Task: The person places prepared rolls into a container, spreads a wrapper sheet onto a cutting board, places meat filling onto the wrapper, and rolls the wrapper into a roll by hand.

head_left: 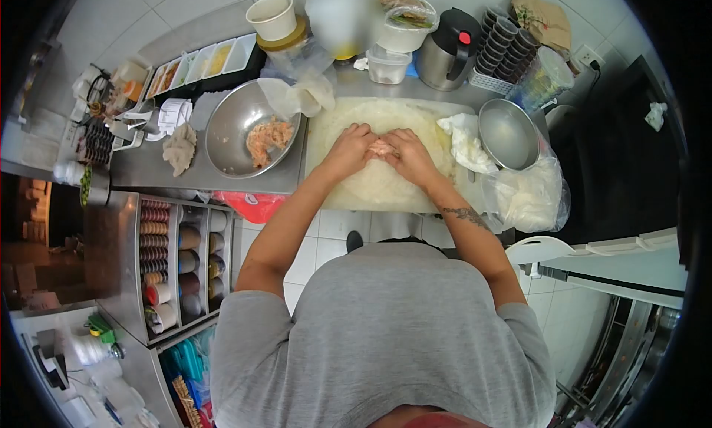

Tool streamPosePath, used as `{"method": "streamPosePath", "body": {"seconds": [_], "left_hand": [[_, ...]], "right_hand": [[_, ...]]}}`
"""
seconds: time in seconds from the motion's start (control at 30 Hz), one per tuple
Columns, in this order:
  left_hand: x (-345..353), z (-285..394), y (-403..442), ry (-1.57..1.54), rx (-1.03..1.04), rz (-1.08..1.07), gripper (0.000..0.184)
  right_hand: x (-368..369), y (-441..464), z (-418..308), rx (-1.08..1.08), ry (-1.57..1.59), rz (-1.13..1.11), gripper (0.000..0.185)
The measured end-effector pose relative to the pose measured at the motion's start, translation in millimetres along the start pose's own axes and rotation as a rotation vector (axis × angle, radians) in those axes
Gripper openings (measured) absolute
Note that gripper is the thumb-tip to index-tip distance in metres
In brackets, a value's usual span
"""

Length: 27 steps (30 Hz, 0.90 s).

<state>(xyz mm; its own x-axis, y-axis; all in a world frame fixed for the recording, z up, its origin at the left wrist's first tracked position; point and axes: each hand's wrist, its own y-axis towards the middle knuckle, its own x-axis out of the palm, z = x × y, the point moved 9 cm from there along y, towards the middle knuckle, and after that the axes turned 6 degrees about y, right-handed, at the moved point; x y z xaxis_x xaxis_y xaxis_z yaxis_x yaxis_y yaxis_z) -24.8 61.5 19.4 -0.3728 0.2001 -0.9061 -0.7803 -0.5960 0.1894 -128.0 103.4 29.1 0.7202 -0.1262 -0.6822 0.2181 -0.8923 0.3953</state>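
- Steel shelving (117, 261) stood at the left, below the table (137, 172), its compartments packed with stacked cups and lids (154, 242).
- On the table near its left end, a crumpled beige cloth (179, 150) lay just beside a wide metal bowl (239, 120).
- The bowl leaned slightly toward the viewer — or seemed to — and held a clump of pinkish mixture (268, 141).
- Right of the bowl came a pale cutting board (326, 198), with a whitish layer (378, 189) spread over much of it.
- Above that layer, the left hand (348, 150) had its fingers bent inward, narrow, against a small pink lump (380, 147).
- This lump sat midway between the two hands, near the middle of the board.
- The right hand (410, 161) mirrored it, fingers curled and holding the lump from the other side — how firmly, I cannot tell.
- A white cloth (469, 142) lay bunched farther right, beside a round metal pan (509, 135) and a clear plastic bag (526, 194).
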Motion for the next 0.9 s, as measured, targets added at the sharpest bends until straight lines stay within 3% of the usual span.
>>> {"method": "streamPosePath", "body": {"seconds": [0.07,0.27,0.47,0.57,0.67,0.77,0.9], "left_hand": [[-2,-3,-1,-0.033,0.001,0.018,0.047],[-43,-5,-20,-0.167,-0.083,0.264,0.023],[-25,8,-20,-0.118,0.006,0.257,0.016],[-34,-3,-23,-0.24,-0.051,0.309,0.014],[-45,-14,-22,-0.349,-0.149,0.335,0.014],[-40,-5,-12,-0.278,-0.091,0.254,0.014],[-14,7,-8,-0.065,0.011,0.214,0.015]], "right_hand": [[5,1,10,0.05,-0.006,-0.104,0.051],[-28,-6,-7,0.069,0.14,0.059,0.037],[-22,-17,19,0.052,0.071,-0.01,0.042],[-34,-13,10,0.137,0.182,-0.028,0.032],[-52,-8,0,0.237,0.376,0.11,0.023],[-45,-5,-9,0.034,0.206,0.163,0.018],[-28,-12,-6,0.016,0.09,0.16,0.013]]}}
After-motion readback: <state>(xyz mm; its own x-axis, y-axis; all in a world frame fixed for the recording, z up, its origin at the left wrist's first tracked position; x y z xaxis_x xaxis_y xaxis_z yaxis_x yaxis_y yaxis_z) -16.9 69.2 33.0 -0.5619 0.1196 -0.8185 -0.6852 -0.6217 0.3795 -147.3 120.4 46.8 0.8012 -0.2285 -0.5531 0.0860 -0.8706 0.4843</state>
